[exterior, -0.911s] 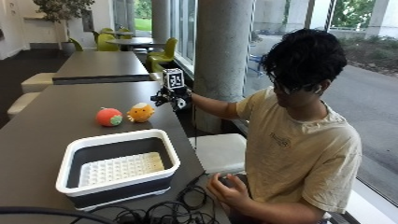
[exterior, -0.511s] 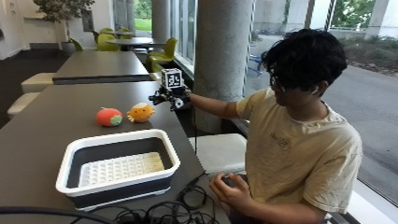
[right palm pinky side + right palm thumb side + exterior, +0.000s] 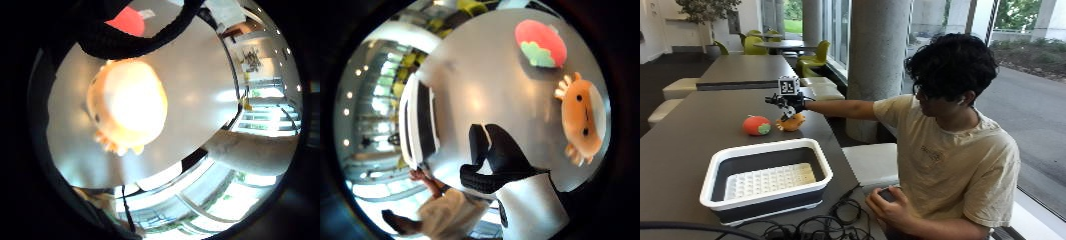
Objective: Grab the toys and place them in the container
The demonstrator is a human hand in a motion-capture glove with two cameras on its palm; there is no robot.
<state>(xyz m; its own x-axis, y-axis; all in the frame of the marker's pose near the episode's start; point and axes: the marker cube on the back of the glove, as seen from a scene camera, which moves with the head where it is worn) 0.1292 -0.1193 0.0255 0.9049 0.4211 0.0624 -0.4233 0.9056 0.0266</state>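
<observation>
An orange crab toy [image 3: 792,122] sits on the dark table [image 3: 693,145], with a red round toy with a green patch [image 3: 756,125] just beside it. My gloved right hand [image 3: 788,104] hovers right over the crab, fingers loosely curled and holding nothing. In the thumb side palm view the gloved fingers [image 3: 495,160] hang above the table between the crab [image 3: 584,116], the red toy [image 3: 540,42] and the container [image 3: 417,125]. The crab [image 3: 127,107] fills much of the little finger side palm view. The white-rimmed dark container [image 3: 764,146] stands nearer the person, with no toys in it.
Black cables [image 3: 813,227] lie at the table's near end beside the container. The person's bare left hand [image 3: 886,202] rests low by the bench. A concrete pillar [image 3: 876,50] stands past the table's right edge.
My gloved hand has moved left along the table and slightly down, from beside the crab toy to over it. The toys and the container have stayed put.
</observation>
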